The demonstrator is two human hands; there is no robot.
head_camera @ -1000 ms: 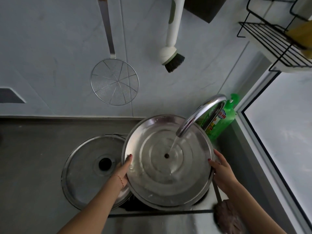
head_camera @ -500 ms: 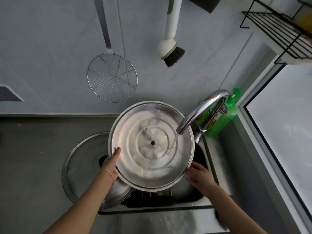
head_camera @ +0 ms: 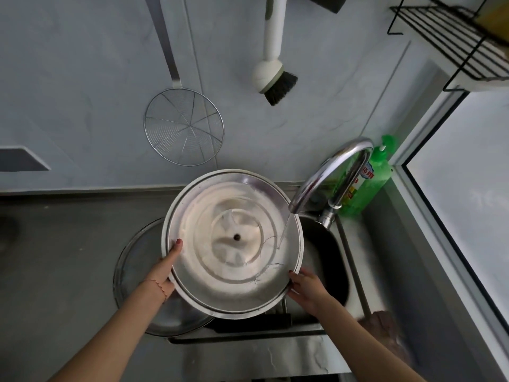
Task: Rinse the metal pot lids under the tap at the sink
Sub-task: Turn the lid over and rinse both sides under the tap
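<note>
Over the steel sink (head_camera: 355, 260), the round, ridged metal pot lid (head_camera: 234, 244) has shifted left; the chrome tap's (head_camera: 327, 175) stream now strikes its 3 o'clock rim. Left hand (head_camera: 162, 271) and right hand (head_camera: 308, 288) grasp opposite edges. A second lid (head_camera: 137, 271) lies at 8 o'clock.

Ridged metal lid (head_camera: 234, 244) tilted, wet; second lid (head_camera: 137, 271) flat beneath.

A: What is the person wearing?

B: Both forearms are bare, with no sleeves showing. The left hand (head_camera: 161, 274) has a thin cord bracelet at the wrist, toward 7 o'clock of the hand.

A: And the nails?

B: Dark polish on the left thumb; the right hand (head_camera: 308, 289) shows dark nails too.
</note>
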